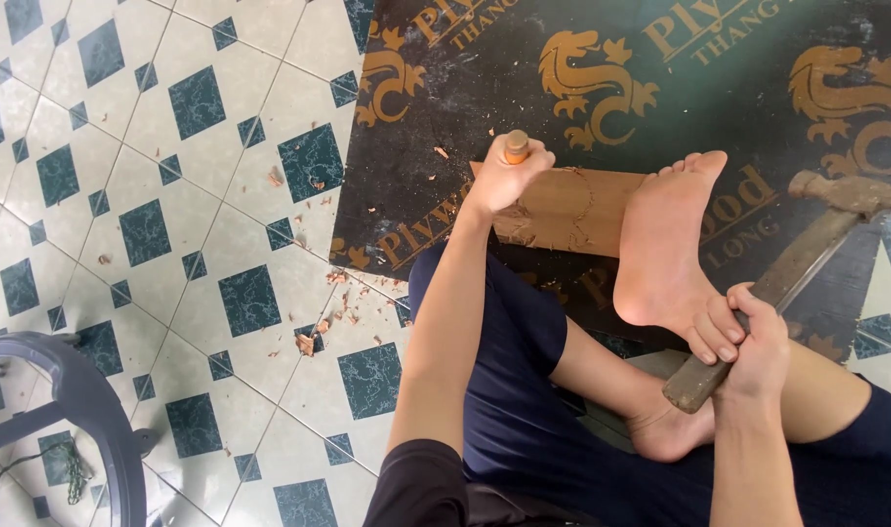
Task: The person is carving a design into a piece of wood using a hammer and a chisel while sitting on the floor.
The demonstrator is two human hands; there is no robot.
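Left hand (504,176) wraps tight around a chisel (516,146), only its orange handle top poking out of the fist, the blade end hidden below against the wooden board (563,207). Just right of that hand, a bare foot (665,244) presses on the board, likely pinning it so it can't slide. Right hand (753,342) is clamped on a hammer (787,283) near the butt of its worn handle, the head up and away to the right, a grip that gives a long swing. Wood chips (314,337) scatter on the tiles left of the left hand.
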